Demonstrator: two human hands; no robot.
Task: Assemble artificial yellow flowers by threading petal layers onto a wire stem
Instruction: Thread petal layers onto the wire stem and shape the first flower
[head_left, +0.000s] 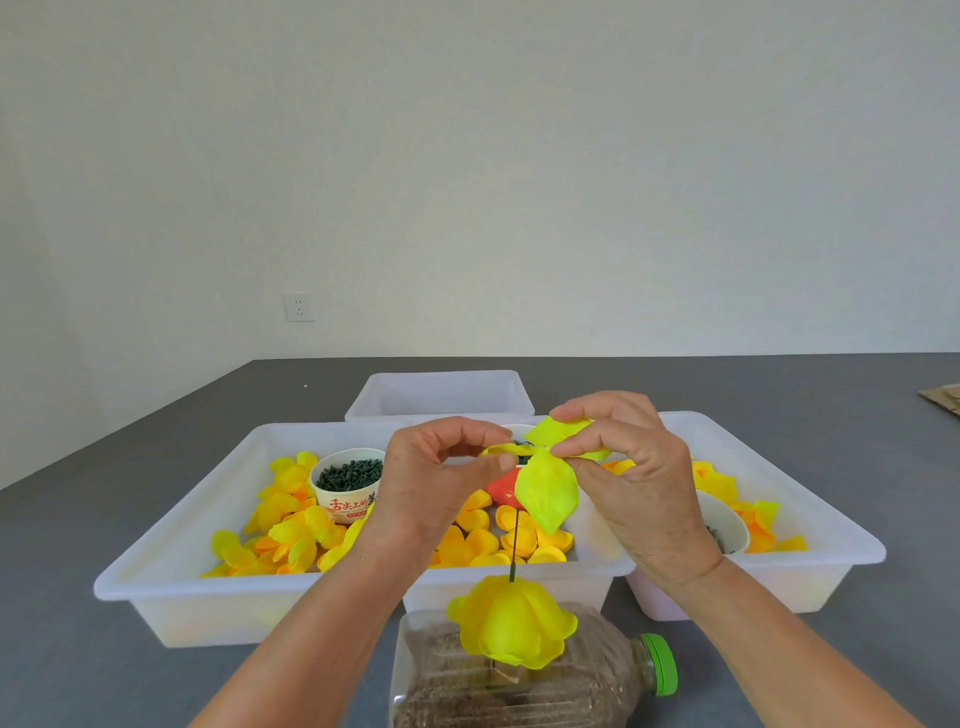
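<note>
Flower assembly, mid-stage: one more petal layer going onto a wire stem that already carries several.

The wire stem (516, 540) hangs with a bloom of stacked yellow layers (513, 626) at its lower end, just above a lying plastic bottle (597, 675). At its top, the right hand (631, 483) pinches a fresh petal layer (548, 493) between thumb and forefinger, spreading it; the left hand (441, 478) has its thumb and fingertips closed at the stem tip, though whether they actually grip the wire cannot be told. This layer appears not yet slid down to the bloom. Loose petals (291, 530) fill the white tray (156, 582), beside a paper cup of dark green parts (349, 480), so I would judge that further layers and a finishing piece remain to be added.
</note>
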